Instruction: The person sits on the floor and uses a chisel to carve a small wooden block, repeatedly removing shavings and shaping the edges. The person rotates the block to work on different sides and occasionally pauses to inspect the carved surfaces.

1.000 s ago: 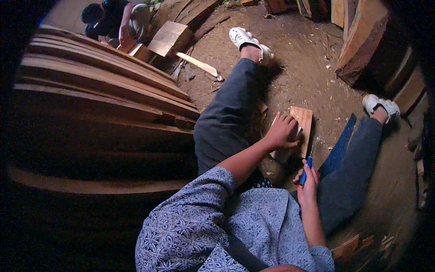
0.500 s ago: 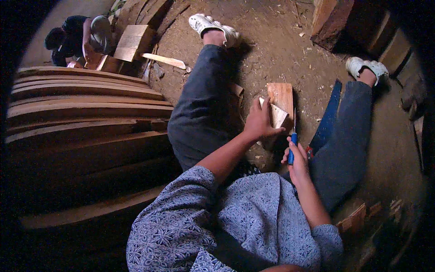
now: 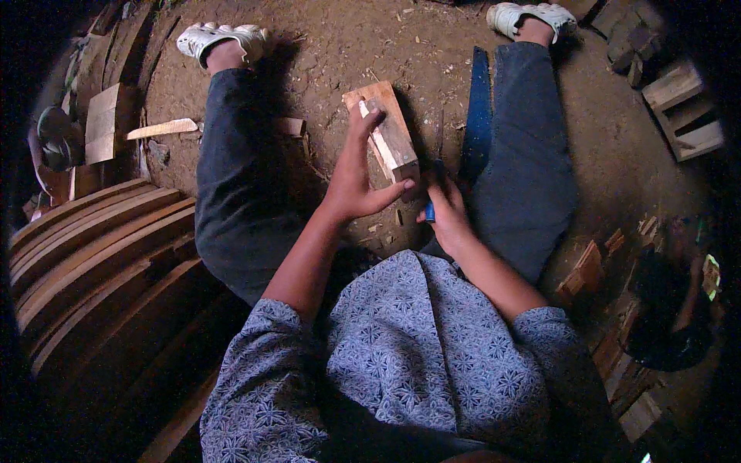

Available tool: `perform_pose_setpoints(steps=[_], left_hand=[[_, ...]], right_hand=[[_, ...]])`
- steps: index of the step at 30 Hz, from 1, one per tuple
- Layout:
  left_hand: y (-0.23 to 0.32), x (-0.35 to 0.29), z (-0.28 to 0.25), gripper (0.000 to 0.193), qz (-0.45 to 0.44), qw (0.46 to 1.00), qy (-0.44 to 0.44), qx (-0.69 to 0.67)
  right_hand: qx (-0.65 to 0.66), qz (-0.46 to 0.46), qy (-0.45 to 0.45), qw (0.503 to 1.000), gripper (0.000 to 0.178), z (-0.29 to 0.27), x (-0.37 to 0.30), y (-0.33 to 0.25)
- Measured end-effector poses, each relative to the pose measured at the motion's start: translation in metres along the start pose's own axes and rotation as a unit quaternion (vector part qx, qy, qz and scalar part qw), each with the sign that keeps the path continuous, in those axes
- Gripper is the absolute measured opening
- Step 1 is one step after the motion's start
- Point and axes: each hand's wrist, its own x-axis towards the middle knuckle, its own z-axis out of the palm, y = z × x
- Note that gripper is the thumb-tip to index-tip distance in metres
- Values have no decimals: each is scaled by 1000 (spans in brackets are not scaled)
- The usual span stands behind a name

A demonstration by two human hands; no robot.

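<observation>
My left hand (image 3: 356, 174) is closed around a wooden block (image 3: 392, 143), thumb near its close end and fingers at its far end. One long side of the block is pale, the top greyish. Under it lies a reddish-brown board (image 3: 356, 94) on the ground. My right hand (image 3: 449, 208), just right of the block's near end, is closed on a blue-handled tool (image 3: 430, 211). Its thin shaft points away from me; whether it is a chisel or a screwdriver I cannot tell. A long blue saw blade (image 3: 478, 108) lies beside my right leg.
Stacked planks (image 3: 100, 247) rise at the left. A pale wood strip (image 3: 164, 129) and a small offcut (image 3: 290, 126) lie near my left leg. Wood scraps (image 3: 583, 270) are at the right, a slatted wooden piece (image 3: 682, 112) farther right. Another person (image 3: 58, 143) is partly visible far left.
The view has shifted, so the scene sits more to the left. The block has turned to lie more lengthwise along the board. My right hand now covers most of the blue handle, close to the block.
</observation>
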Motion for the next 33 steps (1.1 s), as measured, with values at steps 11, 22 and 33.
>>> perform_pose_setpoints(steps=[11,22,33], left_hand=[[35,9,-7,58,176,968,75,160],[28,19,-7,72,60,966,240,79],[-32,10,-24,55,-92,965,204,-135]], right_hand=[[-134,-107,2,985,42,1,2,9],[-106,-19,-73,991,36,14,-6,-11],[-105,-11,-50,993,35,13,1,-6]])
